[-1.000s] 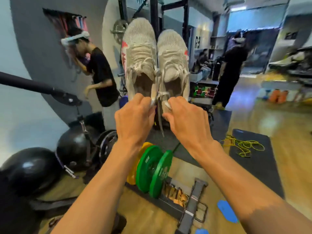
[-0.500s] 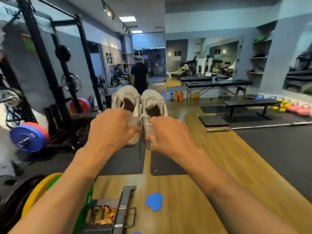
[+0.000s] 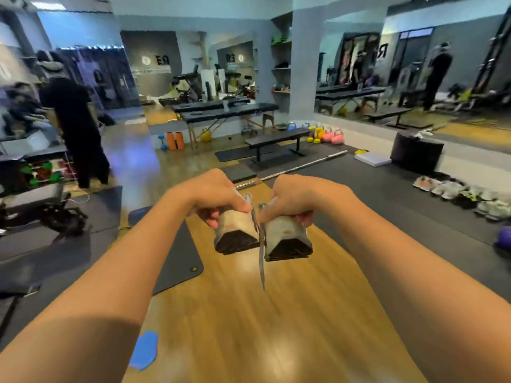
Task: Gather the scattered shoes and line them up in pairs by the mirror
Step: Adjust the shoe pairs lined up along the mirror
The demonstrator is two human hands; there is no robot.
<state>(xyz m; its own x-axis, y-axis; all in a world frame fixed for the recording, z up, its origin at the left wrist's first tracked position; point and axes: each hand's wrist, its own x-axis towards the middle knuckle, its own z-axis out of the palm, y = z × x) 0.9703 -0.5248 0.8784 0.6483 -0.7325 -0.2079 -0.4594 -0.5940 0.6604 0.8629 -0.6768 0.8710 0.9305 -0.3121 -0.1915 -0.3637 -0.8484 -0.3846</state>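
**CARRYING THE PAIR TO THE MIRROR ROW**

**Head view**

The left hand point(image 3: 218, 193) grips one grey shoe point(image 3: 235, 234) from above, with its fingers curled round the heel end. The right hand point(image 3: 300, 199) grips the mate point(image 3: 287, 240) the same way. The hands are side by side, near each other but not touching.

Both shoes are held in the air over the wooden floor point(image 3: 276, 327), with their heels and dark soles toward the camera. A loose lace point(image 3: 261, 268) hangs between them, well below the soles.

The row point(image 3: 464, 196) of shoes already set down lies on the dark mat at far right, at the foot of the mirror point(image 3: 414, 73) and well apart from the hands. A barbell point(image 3: 301, 167) lies on the floor beyond the hands. The picture is blurred, so the finer detail of the grip cannot be read.

**Procedure (judged from this moment)**

1. The step in hand appears to be carrying the pair. Placement is not yet done.
2. Turn right toward the row, holding the shoes level and parallel so that the pair arrives matched.
3. Mind the lace, which could snag or be trodden on. Tuck it in or carry the shoes higher.
4. Watch the mat edge and the near end of the barbell underfoot.
5. Set the pair down at a free end of the row, soles flat, toes facing as the neighbouring shoes do, and sides just touching. Which end is free cannot be told from here.
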